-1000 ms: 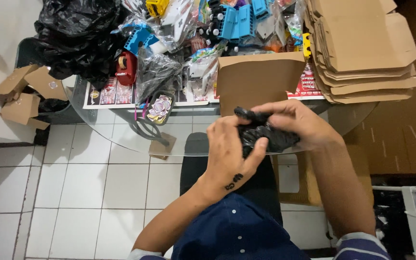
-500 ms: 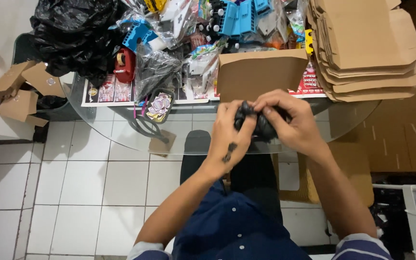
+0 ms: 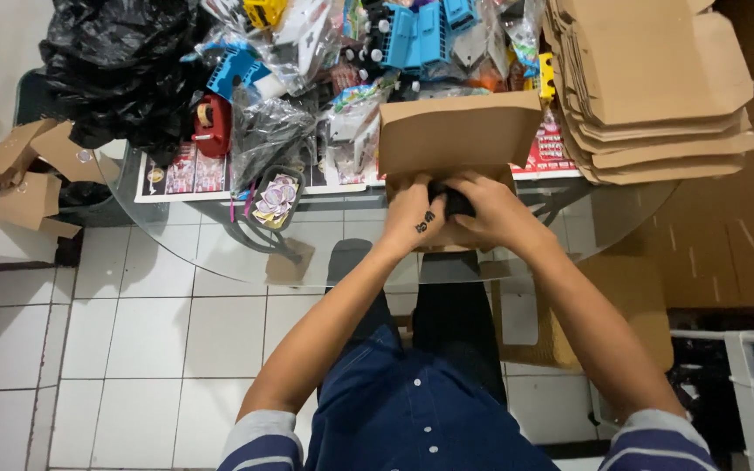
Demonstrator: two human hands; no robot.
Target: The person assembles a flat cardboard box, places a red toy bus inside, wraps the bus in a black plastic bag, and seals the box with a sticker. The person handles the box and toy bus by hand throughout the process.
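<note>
Both hands meet at the open cardboard box (image 3: 460, 131) on the glass surface (image 3: 176, 235): the left hand (image 3: 414, 212) and right hand (image 3: 495, 212) are clenched together around a small black object (image 3: 455, 202), pressing it into the box's mouth. Just right stands a stack of flat cardboard boxes (image 3: 656, 87); behind lie packaged toys (image 3: 412, 35), and far left a black plastic bag (image 3: 115, 61).

Looks like a home packing corner, perhaps a small toy seller's: round glass table (image 3: 220, 253) heaped with bagged plastic toys (image 3: 412, 35), stacked flat brown cardboard boxes (image 3: 656, 78), white tiled floor (image 3: 133, 349)
</note>
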